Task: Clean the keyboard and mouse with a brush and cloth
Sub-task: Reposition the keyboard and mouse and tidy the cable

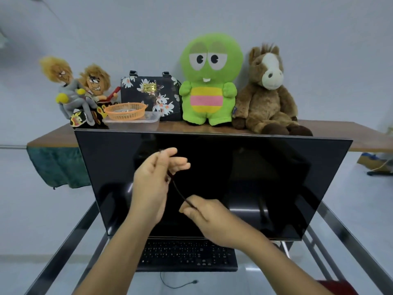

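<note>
**Thin cable hard to see vs dark screen**

Dark cable [178, 192] blends into monitor [265, 177], ends hidden in hands. L hand [152, 184] holds it, fingers half curled; R hand [205, 219] pinches it. Black keyboard [187, 255] lies on desk below monitor, partly covered by wrists.

Two bare forearms, each uncovered along its visible length, with bare left hand [148, 188] and right hand [209, 218]
</note>
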Action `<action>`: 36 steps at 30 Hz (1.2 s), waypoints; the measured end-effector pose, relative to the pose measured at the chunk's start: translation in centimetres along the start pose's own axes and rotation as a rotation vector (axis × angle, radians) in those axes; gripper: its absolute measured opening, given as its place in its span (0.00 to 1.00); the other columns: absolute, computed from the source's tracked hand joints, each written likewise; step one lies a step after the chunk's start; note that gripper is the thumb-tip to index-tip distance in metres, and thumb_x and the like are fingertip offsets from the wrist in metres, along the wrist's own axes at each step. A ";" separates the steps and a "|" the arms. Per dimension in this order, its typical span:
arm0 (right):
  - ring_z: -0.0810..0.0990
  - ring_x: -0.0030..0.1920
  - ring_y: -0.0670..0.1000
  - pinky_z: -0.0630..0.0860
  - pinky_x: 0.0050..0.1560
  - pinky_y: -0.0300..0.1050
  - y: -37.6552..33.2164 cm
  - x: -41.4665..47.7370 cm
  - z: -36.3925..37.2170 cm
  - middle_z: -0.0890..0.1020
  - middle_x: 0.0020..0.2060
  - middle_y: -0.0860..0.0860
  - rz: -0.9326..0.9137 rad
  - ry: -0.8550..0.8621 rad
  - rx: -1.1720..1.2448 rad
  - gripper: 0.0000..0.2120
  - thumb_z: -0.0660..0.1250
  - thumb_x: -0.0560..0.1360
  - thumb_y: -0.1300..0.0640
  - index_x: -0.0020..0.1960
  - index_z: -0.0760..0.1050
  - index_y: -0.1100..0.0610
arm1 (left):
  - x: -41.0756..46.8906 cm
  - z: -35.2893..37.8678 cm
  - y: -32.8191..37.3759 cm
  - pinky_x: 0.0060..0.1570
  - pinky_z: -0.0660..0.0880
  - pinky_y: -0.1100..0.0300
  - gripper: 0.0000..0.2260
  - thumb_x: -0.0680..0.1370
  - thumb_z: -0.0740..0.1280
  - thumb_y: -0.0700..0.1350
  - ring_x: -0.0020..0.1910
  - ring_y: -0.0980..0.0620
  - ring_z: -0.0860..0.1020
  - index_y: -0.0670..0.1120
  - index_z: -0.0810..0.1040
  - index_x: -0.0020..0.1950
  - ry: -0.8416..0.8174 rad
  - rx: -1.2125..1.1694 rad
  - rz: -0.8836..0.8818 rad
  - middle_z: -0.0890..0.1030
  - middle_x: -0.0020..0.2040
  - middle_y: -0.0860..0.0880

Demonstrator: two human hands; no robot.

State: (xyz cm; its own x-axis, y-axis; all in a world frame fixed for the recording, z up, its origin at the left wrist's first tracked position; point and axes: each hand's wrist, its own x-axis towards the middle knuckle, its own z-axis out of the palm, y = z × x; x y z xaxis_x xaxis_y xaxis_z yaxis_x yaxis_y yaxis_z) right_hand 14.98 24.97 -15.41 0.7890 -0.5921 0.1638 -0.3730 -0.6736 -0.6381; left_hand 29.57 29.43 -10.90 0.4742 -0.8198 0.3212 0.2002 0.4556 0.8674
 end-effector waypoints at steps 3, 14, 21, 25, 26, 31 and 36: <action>0.78 0.49 0.48 0.76 0.53 0.48 -1.4 -0.1 -1.3 0.80 0.48 0.48 -0.151 -0.024 -0.193 0.10 0.59 0.81 0.50 0.52 0.77 0.52 | -0.4 -0.7 -1.6 0.46 0.76 0.64 0.11 0.82 0.60 0.47 0.40 0.57 0.82 0.45 0.79 0.48 -0.203 0.744 0.124 0.84 0.37 0.50; 0.80 0.45 0.46 0.76 0.50 0.43 -0.6 0.8 -7.7 0.83 0.43 0.49 -0.148 0.104 0.224 0.07 0.75 0.71 0.56 0.48 0.83 0.56 | -5.0 0.3 -2.0 0.32 0.72 0.59 0.22 0.80 0.58 0.56 0.18 0.55 0.57 0.44 0.70 0.32 -0.372 -0.276 -0.632 0.58 0.20 0.52; 0.83 0.53 0.50 0.77 0.58 0.45 0.3 0.6 -3.1 0.84 0.50 0.51 0.032 0.198 0.629 0.09 0.67 0.77 0.61 0.53 0.84 0.56 | -4.7 1.5 -2.1 0.27 0.72 0.63 0.21 0.80 0.58 0.56 0.14 0.58 0.59 0.44 0.70 0.31 -0.218 -0.645 -0.642 0.59 0.18 0.53; 0.82 0.44 0.49 0.78 0.55 0.53 0.2 -0.3 -2.5 0.85 0.43 0.55 0.130 0.114 0.668 0.10 0.63 0.80 0.59 0.54 0.83 0.57 | -4.5 1.9 -2.8 0.36 0.76 0.58 0.23 0.80 0.58 0.57 0.18 0.56 0.61 0.44 0.72 0.32 -0.032 -0.336 -0.526 0.62 0.19 0.52; 0.82 0.43 0.48 0.78 0.55 0.53 0.2 -0.5 -2.6 0.84 0.41 0.55 0.147 0.074 0.676 0.11 0.61 0.81 0.59 0.54 0.82 0.58 | -4.6 2.0 -3.0 0.41 0.77 0.55 0.24 0.80 0.57 0.57 0.19 0.54 0.65 0.43 0.74 0.32 -0.004 -0.266 -0.497 0.66 0.20 0.50; 0.83 0.52 0.54 0.78 0.60 0.50 0.5 -1.5 -3.7 0.84 0.50 0.63 0.226 -0.014 0.807 0.15 0.56 0.83 0.57 0.58 0.80 0.62 | -4.6 1.9 -4.1 0.45 0.79 0.54 0.20 0.80 0.58 0.58 0.28 0.46 0.69 0.44 0.69 0.37 0.063 -0.044 -0.365 0.71 0.31 0.42; 0.80 0.46 0.49 0.76 0.62 0.54 1.5 -1.5 -3.2 0.85 0.46 0.58 0.279 0.002 0.454 0.13 0.68 0.77 0.48 0.46 0.81 0.58 | -5.0 1.9 -5.7 0.38 0.77 0.55 0.19 0.81 0.57 0.56 0.24 0.53 0.69 0.43 0.71 0.38 0.072 0.140 -0.305 0.69 0.24 0.49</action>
State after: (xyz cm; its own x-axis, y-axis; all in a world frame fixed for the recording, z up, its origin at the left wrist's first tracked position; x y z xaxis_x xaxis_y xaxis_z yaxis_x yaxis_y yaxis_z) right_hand 11.63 23.46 -14.16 0.6889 -0.7226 -0.0581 -0.3198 -0.2310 -0.9189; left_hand 24.40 30.27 -16.67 0.4713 -0.8819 0.0158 0.2246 0.1373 0.9647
